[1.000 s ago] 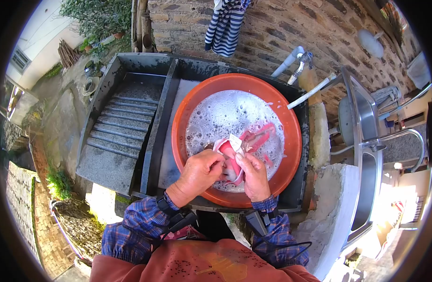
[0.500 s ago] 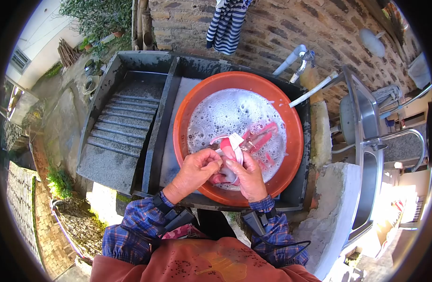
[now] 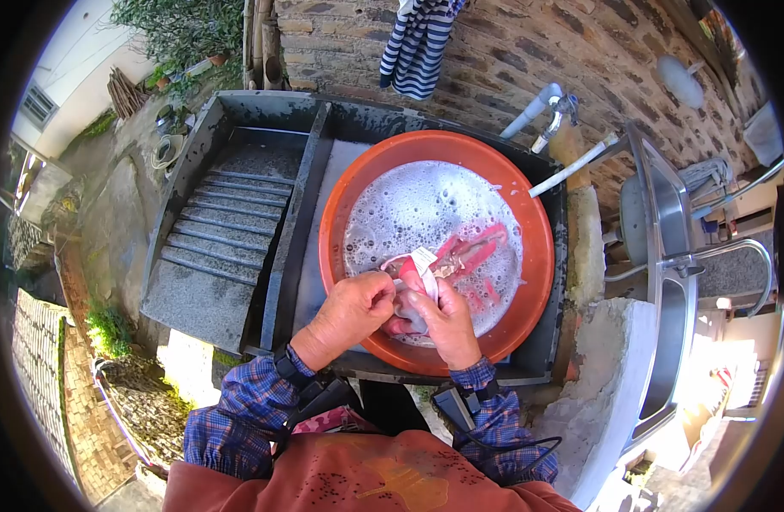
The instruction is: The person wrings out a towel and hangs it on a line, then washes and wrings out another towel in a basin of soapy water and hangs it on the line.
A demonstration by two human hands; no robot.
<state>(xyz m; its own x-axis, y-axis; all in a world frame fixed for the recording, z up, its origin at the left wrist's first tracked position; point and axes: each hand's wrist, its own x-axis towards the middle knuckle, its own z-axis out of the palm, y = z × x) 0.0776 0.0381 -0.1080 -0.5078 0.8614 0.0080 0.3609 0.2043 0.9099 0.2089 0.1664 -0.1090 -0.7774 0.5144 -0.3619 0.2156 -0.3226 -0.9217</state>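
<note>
Outdoor washing place against a brick wall [image 3: 494, 68], with a striped garment [image 3: 418, 51] hanging at twelve o'clock as reckoned from the centre of an orange basin [image 3: 539, 273]. The basin sits in the right-hand compartment of a dark stone trough [image 3: 310, 171]; at nine o'clock, beyond the partition, lies a ribbed washboard [image 3: 226, 224]. A tap [image 3: 556, 128] stands between one and two o'clock, outside the rim, while a pale pipe [image 3: 575, 165] reaches the rim at two o'clock; a metal sink [image 3: 667, 341] lies well apart, toward four o'clock. The basin holds water covered with white foam [image 3: 418, 196]. The pink and white cloth [image 3: 411, 275] is held up over the foam at seven o'clock from the centre, a white strip [image 3: 423, 258] showing at its upper end. The right hand [image 3: 452, 328], entering at six o'clock, has its fingers clamped on this cloth, the thumb lying across the near face. The left hand [image 3: 345, 311], entering at eight o'clock, has its fingers curled in at the cloth's left edge (their tips are hidden, so whether they grip it cannot be told). More pink fabric [image 3: 486, 247] lies in the foam at three o'clock, partly under water. Plaid sleeves [image 3: 238, 418] cover both forearms.
</note>
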